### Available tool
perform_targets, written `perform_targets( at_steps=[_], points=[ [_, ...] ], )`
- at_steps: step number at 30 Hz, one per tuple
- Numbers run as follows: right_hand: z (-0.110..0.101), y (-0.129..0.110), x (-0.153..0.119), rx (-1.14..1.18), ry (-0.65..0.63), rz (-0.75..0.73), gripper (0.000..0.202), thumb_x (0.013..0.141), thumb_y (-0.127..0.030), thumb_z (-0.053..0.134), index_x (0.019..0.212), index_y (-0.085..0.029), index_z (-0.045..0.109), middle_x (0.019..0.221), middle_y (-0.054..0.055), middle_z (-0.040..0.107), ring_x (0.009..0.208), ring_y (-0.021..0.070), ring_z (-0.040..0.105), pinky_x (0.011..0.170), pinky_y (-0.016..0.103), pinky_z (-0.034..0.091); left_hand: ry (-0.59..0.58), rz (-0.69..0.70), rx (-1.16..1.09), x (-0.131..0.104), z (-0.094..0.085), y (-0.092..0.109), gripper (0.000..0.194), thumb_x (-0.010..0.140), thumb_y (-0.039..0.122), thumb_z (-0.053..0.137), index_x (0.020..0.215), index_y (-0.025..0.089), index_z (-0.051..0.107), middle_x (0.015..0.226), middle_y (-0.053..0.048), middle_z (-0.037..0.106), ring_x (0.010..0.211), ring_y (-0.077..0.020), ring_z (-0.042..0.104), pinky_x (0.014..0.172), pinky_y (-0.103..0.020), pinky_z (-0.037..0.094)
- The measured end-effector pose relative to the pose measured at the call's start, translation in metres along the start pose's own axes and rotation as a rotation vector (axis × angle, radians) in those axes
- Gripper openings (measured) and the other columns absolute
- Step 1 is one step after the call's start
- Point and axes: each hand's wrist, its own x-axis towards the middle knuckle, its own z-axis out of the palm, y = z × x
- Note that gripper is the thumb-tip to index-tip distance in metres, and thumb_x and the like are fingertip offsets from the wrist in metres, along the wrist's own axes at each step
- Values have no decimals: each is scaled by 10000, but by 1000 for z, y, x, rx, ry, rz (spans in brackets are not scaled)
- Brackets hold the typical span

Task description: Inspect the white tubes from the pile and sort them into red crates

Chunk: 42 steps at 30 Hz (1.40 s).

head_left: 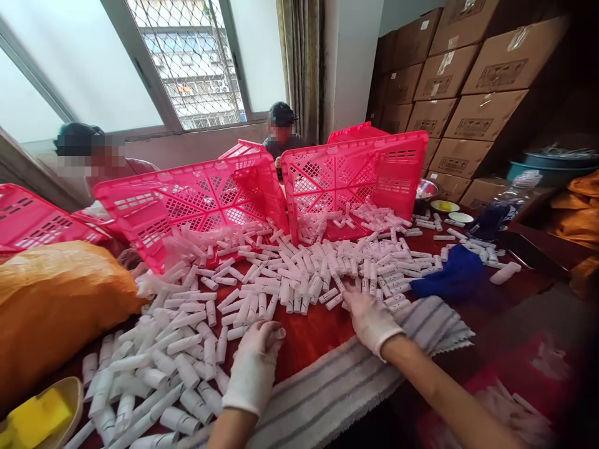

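Note:
My left hand point(254, 365), in a white glove with bare fingertips, is closed around a short white plastic tube point(279, 333); one round end of it sticks out past the fingers. My right hand point(372, 318), gloved the same way, reaches forward with fingers apart and touches the near edge of a heap of white tubes point(322, 268). Many of these tubes carry dark printed marks. Another pile of tubes point(173, 368) lies to the left of my left hand. Under both wrists runs a grey-striped white towel point(337, 386) along the edge of the red table point(309, 337).
Pink plastic baskets point(206, 187) lie tipped on their sides behind the heap, tubes spilling out. An orange sack point(60, 305) and a bowl with a yellow sponge point(42, 418) stand left. A blue cloth point(453, 271) and a phone point(531, 252) lie right. Two people sit beyond the baskets.

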Motion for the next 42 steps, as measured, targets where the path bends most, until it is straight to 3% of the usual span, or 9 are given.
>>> perform_targets(
  at_steps=[4,8,14,21,27,32,36,39,42],
  points=[
    [8,-12,-26,528,101,-46,270,910,-308,470,1140,-192,551,1078,104,653,1009,215,604,887,354,466,70,-117,-416,-6,8,32,304,851,452,494,1012,206,572,1026,-64,656,967,-177,614,844,-269,470],
    [-4,-40,-43,1260,52,-30,283,795,-454,635,938,-209,623,902,41,688,848,181,645,783,306,522,-81,-285,-749,-18,18,68,381,812,522,540,1037,215,557,891,-22,652,679,-125,592,599,-209,465],
    [-29,-42,-42,1199,1,-178,190,783,-371,664,792,-182,641,784,24,641,767,164,614,718,284,498,-144,-203,-619,-28,28,67,233,792,282,619,1014,210,613,1002,-37,668,948,-179,597,884,-270,435],
    [-40,-31,-45,955,-196,-144,188,806,-357,613,753,-178,593,702,0,596,688,155,555,664,283,452,-107,-153,-385,-39,26,66,256,751,274,638,998,215,673,1005,-95,696,942,-247,625,892,-355,445],
    [-31,-51,-55,1141,-225,-121,429,889,-542,424,1119,-195,528,914,56,614,720,158,557,625,282,459,-115,-228,-389,-42,37,83,307,775,299,610,1052,173,648,1091,-137,683,1008,-269,619,924,-376,434],
    [-23,-41,-61,1233,39,43,344,834,-542,542,934,-213,552,807,-2,570,595,103,465,573,240,429,-144,-328,-513,-42,37,79,365,792,426,591,1044,166,632,975,-97,708,890,-238,633,833,-333,459],
    [-16,-37,-61,1288,-13,29,336,755,-516,656,828,-194,590,769,-6,560,749,142,529,709,254,445,-113,-342,-631,-39,33,81,370,733,440,669,971,159,639,900,-71,686,819,-186,608,778,-282,457],
    [-20,-35,-57,1314,-87,-49,325,733,-489,690,780,-182,596,698,-21,526,654,120,485,620,246,415,-367,-463,-1046,-38,29,83,396,707,536,667,805,159,596,566,43,512,443,-60,413,436,-182,350],
    [-27,-30,-55,1318,-163,-175,289,759,-451,680,763,-173,601,676,-30,470,588,96,418,554,240,364,-755,-632,-1524,-38,23,80,454,682,570,682,775,146,550,478,119,311,349,4,117,334,-145,118]
  ],
)
